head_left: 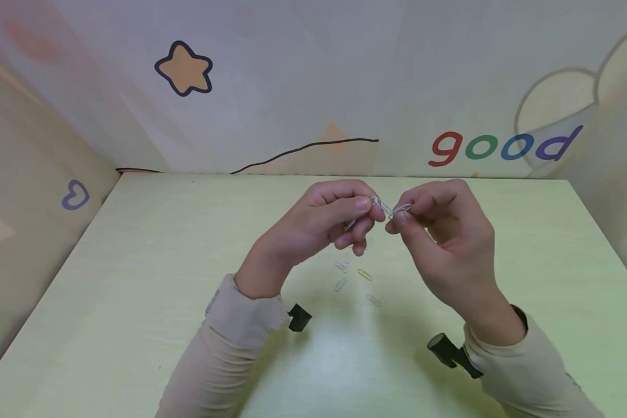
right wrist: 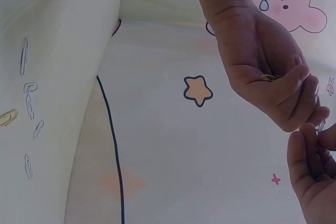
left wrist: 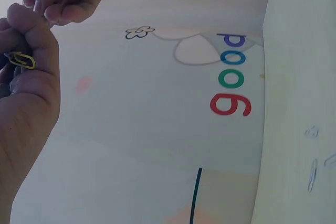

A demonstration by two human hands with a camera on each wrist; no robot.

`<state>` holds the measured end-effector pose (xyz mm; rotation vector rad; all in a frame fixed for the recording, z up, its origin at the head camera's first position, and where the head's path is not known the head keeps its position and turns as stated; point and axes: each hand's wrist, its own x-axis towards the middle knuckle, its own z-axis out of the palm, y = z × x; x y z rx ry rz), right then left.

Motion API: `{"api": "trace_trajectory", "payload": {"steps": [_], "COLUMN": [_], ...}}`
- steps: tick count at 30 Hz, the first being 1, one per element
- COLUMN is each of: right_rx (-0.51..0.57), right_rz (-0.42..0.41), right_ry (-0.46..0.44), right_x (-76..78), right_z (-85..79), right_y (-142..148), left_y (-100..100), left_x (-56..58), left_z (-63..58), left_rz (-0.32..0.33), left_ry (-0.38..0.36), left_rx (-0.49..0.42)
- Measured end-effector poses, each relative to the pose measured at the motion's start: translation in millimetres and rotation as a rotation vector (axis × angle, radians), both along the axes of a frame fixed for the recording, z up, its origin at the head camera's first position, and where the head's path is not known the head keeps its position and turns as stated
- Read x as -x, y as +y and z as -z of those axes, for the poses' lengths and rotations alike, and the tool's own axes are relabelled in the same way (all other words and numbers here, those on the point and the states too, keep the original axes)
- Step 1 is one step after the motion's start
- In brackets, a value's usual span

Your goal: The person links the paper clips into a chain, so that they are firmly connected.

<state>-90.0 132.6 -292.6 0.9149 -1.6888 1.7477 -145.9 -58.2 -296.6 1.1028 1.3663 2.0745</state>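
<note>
In the head view my left hand (head_left: pixel 326 215) pinches a white paperclip (head_left: pixel 381 204) between thumb and index finger, raised above the table. Facing it, my right hand (head_left: pixel 451 232) pinches another white paperclip (head_left: pixel 402 209) by thumb and fingertip. The two clips meet in the small gap between the hands, and I cannot tell whether they are hooked together. A yellow paperclip (left wrist: pixel 23 60) shows inside the curled fingers of my left hand in the left wrist view. The fingers partly hide it.
Below the hands, several loose paperclips lie on the pale table (head_left: pixel 162 278): a yellow clip (head_left: pixel 364 274), with white clips such as one at the front (head_left: pixel 373 300) around it. A printed wall (head_left: pixel 292 87) closes off the back. Black camera mounts (head_left: pixel 299 318) project from both sleeves.
</note>
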Motion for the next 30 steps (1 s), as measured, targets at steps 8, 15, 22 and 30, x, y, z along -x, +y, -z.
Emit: {"api": "trace_trajectory", "payload": {"steps": [8,15,22,30], "right_rx": [0.21,0.265,0.267,-0.094], "right_rz": [-0.032,-0.003,-0.036,0.018], "right_ry": [0.061,0.111,0.1,-0.065], "right_x": [3.0,5.1,4.7,-0.2], "right_z": [2.4,3.6,1.5,-7.0], "right_y": [-2.3,-5.5,-4.3,10.0], "left_y": [10.9,18.6,17.9,14.8], "left_x": [-1.3,-5.9,-8.4,-11.7], "left_z": [8.0,5.9,2.3,-0.7], "left_rz": [0.072,-0.006,-0.132,-0.196], "left_ry": [-0.069,-0.054,-0.014,0.046], "left_rx": [-0.096,-0.024,0.055,0.081]}}
